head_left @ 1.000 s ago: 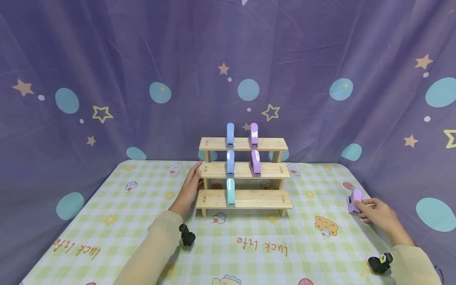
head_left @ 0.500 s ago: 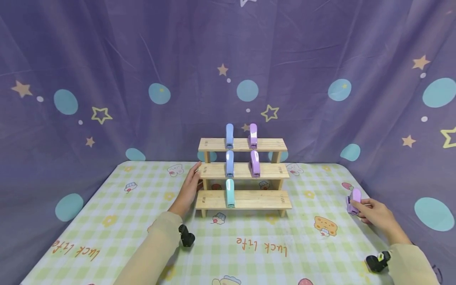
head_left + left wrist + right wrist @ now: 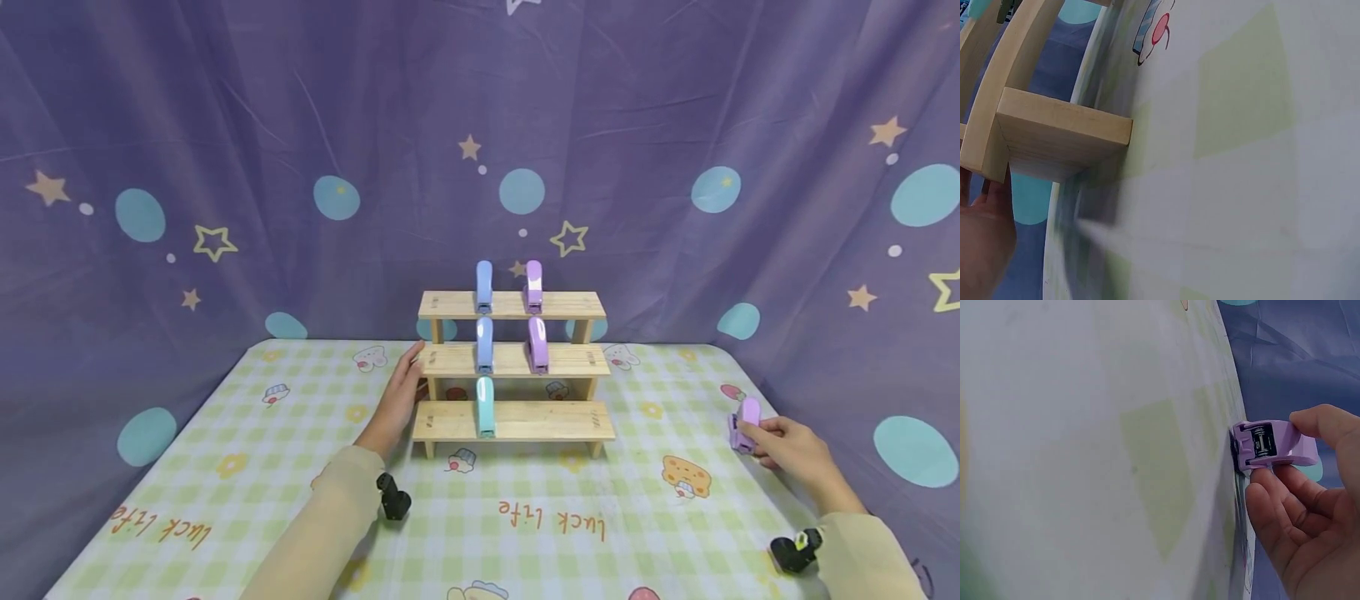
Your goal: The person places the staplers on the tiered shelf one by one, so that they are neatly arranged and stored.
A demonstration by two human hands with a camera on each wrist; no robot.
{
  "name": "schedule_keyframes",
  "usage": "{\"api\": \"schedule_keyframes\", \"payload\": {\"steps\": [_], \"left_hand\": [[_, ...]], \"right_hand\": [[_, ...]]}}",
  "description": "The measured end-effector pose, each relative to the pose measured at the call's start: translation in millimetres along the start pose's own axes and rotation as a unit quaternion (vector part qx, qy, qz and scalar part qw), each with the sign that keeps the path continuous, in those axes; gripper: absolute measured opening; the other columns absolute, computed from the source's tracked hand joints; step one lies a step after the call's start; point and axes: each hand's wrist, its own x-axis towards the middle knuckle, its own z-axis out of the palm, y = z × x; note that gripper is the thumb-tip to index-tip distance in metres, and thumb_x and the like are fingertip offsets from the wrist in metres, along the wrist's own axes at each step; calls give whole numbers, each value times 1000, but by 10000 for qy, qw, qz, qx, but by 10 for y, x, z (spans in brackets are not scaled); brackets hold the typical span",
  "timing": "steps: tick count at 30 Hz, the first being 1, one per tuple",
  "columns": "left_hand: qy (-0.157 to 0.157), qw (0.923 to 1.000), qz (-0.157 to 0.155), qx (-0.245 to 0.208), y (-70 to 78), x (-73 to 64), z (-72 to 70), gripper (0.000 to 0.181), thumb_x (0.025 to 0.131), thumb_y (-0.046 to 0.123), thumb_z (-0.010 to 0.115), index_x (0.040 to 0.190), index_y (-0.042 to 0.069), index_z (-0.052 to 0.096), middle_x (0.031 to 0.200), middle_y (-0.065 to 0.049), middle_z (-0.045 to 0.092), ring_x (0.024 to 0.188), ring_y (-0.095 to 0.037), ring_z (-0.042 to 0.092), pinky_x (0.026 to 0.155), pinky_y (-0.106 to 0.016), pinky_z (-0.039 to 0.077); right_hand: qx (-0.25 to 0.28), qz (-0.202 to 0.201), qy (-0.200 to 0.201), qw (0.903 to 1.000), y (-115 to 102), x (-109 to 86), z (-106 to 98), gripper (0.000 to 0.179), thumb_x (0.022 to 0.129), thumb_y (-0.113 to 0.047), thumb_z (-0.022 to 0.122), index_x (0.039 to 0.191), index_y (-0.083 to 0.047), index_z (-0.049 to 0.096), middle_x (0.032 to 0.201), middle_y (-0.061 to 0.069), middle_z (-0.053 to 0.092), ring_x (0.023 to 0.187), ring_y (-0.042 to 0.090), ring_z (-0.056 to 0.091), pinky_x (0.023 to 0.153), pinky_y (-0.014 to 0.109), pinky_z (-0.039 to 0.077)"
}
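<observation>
In the head view my left hand holds the left end of a three-tier wooden display shelf, near its middle board. Part of its fingers is hidden behind the wood in the left wrist view. Far to the right, my right hand pinches a small purple stapler upright at the table surface. The right wrist view shows this stapler's open front with a spring inside, the thumb on one side and fingers on the other. Whether its base touches the cloth is hard to tell.
Blue and purple staplers stand on the top board. Another blue and purple pair is on the middle one. A teal stapler stands on the bottom board. A checked tablecloth covers the table; a purple curtain hangs behind.
The view has shifted very slightly. Both hands, the held stapler and the shelf keep their places.
</observation>
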Motion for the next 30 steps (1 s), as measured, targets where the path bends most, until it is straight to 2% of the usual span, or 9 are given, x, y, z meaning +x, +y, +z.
{"api": "schedule_keyframes", "payload": {"steps": [6,10,14,19,24,30], "left_hand": [[-20,10000,33,-1,-2,2,-11,51,112,29,30,162,21,19,165,-10,17,148,-33,23,120,-51,22],[-68,9999,85,-116,-39,31,-24,51,112,28,29,162,20,18,163,-12,22,146,-33,28,119,-51,24],[-80,9995,166,-241,-183,114,-49,51,112,31,30,161,24,18,161,-12,25,144,-32,31,119,-51,24],[27,9995,284,-123,-340,187,-61,51,111,41,32,160,31,21,161,-7,27,144,-29,32,118,-49,26],[107,9992,380,52,-348,174,-46,52,110,46,33,159,33,23,161,-5,27,144,-29,33,118,-50,28],[141,9992,350,96,-333,170,-46,52,109,47,33,159,36,24,160,-3,28,143,-27,33,118,-49,28]], "right_hand": [[-384,-167,5,9991,-130,-30,-19,64,98,-51,60,117,10,55,88,3,69,71,12,66,62,24,52],[-542,-339,16,9980,-251,-62,-18,60,97,-51,61,114,7,58,92,5,69,74,13,64,62,26,50],[-512,-548,4,9972,-404,-108,9,58,97,-51,62,114,5,58,97,8,69,77,15,65,63,27,52],[-405,-892,-50,9952,-659,-183,84,53,97,-48,64,113,1,60,100,9,71,80,19,68,66,28,54],[-355,-1257,-100,9914,-899,-226,191,45,97,-46,65,107,-2,62,94,7,70,80,24,69,66,28,55],[-326,-1717,-196,9844,-1136,-243,355,40,96,-42,68,103,-2,65,84,2,69,75,21,66,63,27,54]]}}
